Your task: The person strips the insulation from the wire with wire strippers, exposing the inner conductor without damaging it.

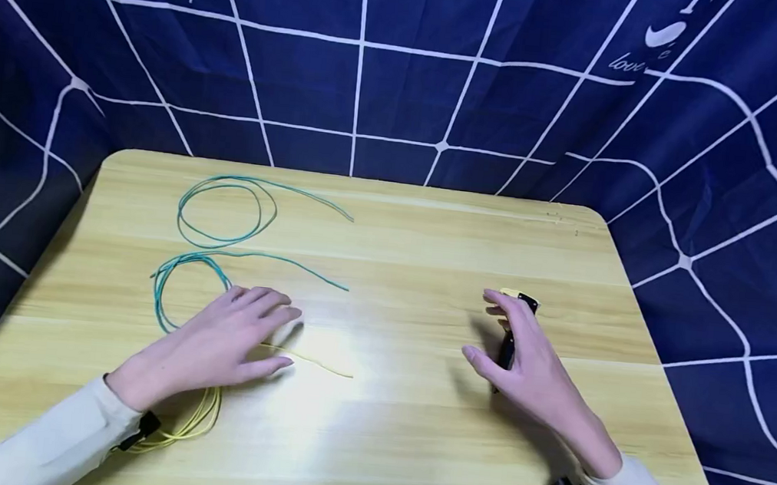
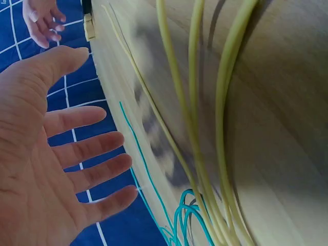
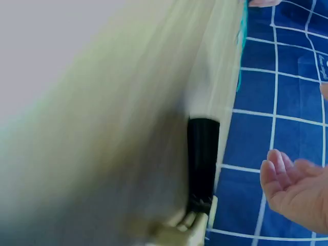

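Note:
My left hand [image 1: 216, 347] hovers palm down with fingers spread, over the middle-left of the table. Beneath it lies a coil of yellow wire [image 1: 213, 404], partly hidden by the hand and sleeve; its loose end points right. In the left wrist view the palm is bare and the yellow strands [image 2: 221, 102] run past it on the tabletop. A teal wire coil [image 1: 159, 296] lies just beyond the fingers. My right hand [image 1: 536, 375], fingers loosely bent and holding nothing, is above a tool with a black handle [image 3: 203, 159] and yellow end [image 3: 197, 228].
Farther back on the wooden table [image 1: 417, 237] is a second teal wire coil [image 1: 180, 213], its free end pointing right. A few tiny bits [image 1: 576, 232] lie near the back right corner. A dark blue curtain [image 1: 402, 90] with white lines surrounds the table's back and sides.

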Demonstrator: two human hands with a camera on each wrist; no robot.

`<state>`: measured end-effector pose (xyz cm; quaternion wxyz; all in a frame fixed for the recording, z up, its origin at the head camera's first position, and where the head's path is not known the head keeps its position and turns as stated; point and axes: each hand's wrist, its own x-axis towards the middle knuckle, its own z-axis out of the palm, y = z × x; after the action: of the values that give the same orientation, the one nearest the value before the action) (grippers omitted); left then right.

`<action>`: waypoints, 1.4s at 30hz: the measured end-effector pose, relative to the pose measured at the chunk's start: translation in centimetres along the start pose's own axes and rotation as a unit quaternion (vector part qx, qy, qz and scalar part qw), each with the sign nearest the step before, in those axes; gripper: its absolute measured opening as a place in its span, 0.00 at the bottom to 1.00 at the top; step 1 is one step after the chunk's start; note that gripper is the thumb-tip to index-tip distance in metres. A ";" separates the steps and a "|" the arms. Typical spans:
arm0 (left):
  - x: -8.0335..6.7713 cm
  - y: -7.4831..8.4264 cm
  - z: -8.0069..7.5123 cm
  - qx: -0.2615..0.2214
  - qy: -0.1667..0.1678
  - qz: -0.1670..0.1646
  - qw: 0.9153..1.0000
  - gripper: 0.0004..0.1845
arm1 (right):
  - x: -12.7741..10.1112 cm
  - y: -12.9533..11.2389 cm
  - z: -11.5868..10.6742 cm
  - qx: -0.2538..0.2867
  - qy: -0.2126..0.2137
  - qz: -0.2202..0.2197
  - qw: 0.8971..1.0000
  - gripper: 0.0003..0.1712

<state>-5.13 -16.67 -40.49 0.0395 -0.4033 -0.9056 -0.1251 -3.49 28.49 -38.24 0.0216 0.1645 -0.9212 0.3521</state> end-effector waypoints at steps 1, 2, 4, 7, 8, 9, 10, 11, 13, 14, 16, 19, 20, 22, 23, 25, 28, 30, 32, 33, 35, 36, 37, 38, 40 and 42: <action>0.0 0.1 0.1 0.001 0.001 0.004 1.000 0.35 | -0.1 0.1 0.0 0.017 0.005 0.010 1.000 0.46; 0.0 0.1 0.2 0.003 0.004 0.007 1.000 0.33 | -0.3 0.1 0.0 0.033 0.009 0.019 0.999 0.45; 0.0 0.2 0.5 0.007 0.009 0.012 1.000 0.31 | -0.6 0.2 0.0 0.062 0.015 0.042 0.997 0.43; -0.1 0.3 0.8 0.002 0.013 0.015 1.000 0.28 | -1.1 0.2 -0.1 0.077 0.023 0.081 0.993 0.41; -0.1 0.4 0.9 0.001 0.013 0.016 1.000 0.27 | -1.2 0.3 -0.1 0.079 0.026 0.096 0.992 0.41; -0.2 0.4 1.0 -0.001 0.012 0.017 1.000 0.27 | -1.3 0.4 -0.1 0.079 0.028 0.112 0.990 0.40; -0.2 0.4 1.1 -0.002 0.013 0.018 1.000 0.26 | -1.4 0.5 -0.2 0.080 0.030 0.130 0.988 0.41; -0.2 0.4 1.3 -0.002 0.013 0.019 1.000 0.26 | -1.6 0.7 -0.3 0.079 0.031 0.148 0.985 0.42; -0.1 0.5 1.4 0.001 0.015 0.023 1.000 0.26 | -1.8 1.1 -0.5 0.071 0.029 0.183 0.980 0.43; -0.1 0.5 1.5 0.001 0.016 0.025 1.000 0.25 | -1.9 1.4 -0.6 0.067 0.028 0.197 0.978 0.43; 0.0 0.4 1.7 0.000 0.016 0.027 1.000 0.25 | -2.3 2.0 -0.7 0.060 0.031 0.212 0.975 0.42; 0.3 0.3 1.8 -0.001 0.014 0.027 1.000 0.24 | -2.6 3.0 -0.9 0.055 0.041 0.213 0.975 0.38; 0.4 0.2 1.8 0.001 0.013 0.026 1.000 0.23 | -2.6 3.3 -0.9 0.053 0.043 0.211 0.975 0.38; 0.6 0.1 1.8 0.004 0.009 0.023 1.000 0.23 | -2.7 3.9 -0.9 0.049 0.044 0.209 0.976 0.37; 0.7 0.1 1.8 0.006 0.007 0.022 1.000 0.22 | -2.7 4.2 -0.9 0.045 0.043 0.211 0.976 0.37; 0.8 0.0 1.8 0.009 0.003 0.019 1.000 0.22 | -2.8 4.6 -0.9 0.035 0.043 0.212 0.976 0.37; 0.8 -0.1 1.9 0.002 -0.004 0.018 1.000 0.20 | -2.7 5.0 -1.0 0.019 0.043 0.208 0.977 0.36; 0.8 -0.1 1.9 -0.003 -0.006 0.020 1.000 0.19 | -2.7 5.0 -1.0 0.009 0.044 0.202 0.978 0.35; 0.7 -0.1 2.0 -0.007 -0.004 0.025 1.000 0.17 | -2.6 5.0 -1.0 0.003 0.045 0.194 0.980 0.33; 0.7 -0.1 2.1 -0.008 -0.003 0.028 1.000 0.16 | -2.6 5.1 -1.0 -0.006 0.047 0.189 0.981 0.33; 0.7 -0.1 2.2 -0.008 0.002 0.033 0.999 0.14 | -2.7 5.3 -0.9 -0.021 0.047 0.181 0.982 0.31; 0.7 -0.1 2.3 -0.008 0.004 0.035 0.999 0.13 | -2.7 5.5 -0.9 -0.026 0.047 0.179 0.982 0.29; 0.7 -0.1 2.3 -0.009 0.005 0.036 0.999 0.12 | -2.8 5.7 -1.0 -0.031 0.046 0.178 0.982 0.28; 0.8 0.0 2.4 -0.010 0.005 0.038 0.999 0.11 | -2.9 5.9 -1.0 -0.036 0.044 0.179 0.982 0.26; 0.9 0.0 2.5 -0.010 0.004 0.043 0.999 0.09 | -3.1 6.1 -1.1 -0.041 0.034 0.188 0.981 0.24; 0.9 0.0 2.6 -0.010 0.004 0.049 0.999 0.09 | -3.1 6.2 -1.3 -0.049 0.022 0.203 0.978 0.24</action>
<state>-5.67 -15.32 -42.84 0.0453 -0.4474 -0.8831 -0.1336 -2.59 34.57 -41.74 -0.0220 -0.0350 -0.9506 0.3075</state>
